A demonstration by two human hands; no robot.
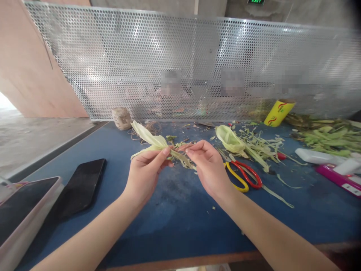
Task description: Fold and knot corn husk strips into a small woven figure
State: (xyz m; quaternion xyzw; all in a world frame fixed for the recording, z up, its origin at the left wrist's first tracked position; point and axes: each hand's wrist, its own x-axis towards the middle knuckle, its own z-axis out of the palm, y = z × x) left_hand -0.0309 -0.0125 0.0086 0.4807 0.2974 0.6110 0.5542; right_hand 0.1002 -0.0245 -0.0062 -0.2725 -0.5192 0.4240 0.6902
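Note:
My left hand [148, 169] pinches a bunch of pale green corn husks [148, 136], whose broad leaves fan out to the upper left. A thin brownish strip [182, 147] runs from the pinched base across to my right hand [210, 165], which is closed on its other end with thumb and fingertips. Whether the strip is twine or dried husk I cannot tell. Just right of my right hand lie scissors [239, 175] with one red and one yellow handle. Beyond them rests another husk bundle [229, 139], cupped and pale green.
A black phone [83, 184] and a tablet-like device [28, 203] lie at left. Toward the back are a wrapped roll [122, 117], a yellow tube [279, 113] and husk scraps [262, 141]. A magenta power strip [338, 178] sits at right. A perforated metal screen [135, 56] bounds the blue table [175, 226].

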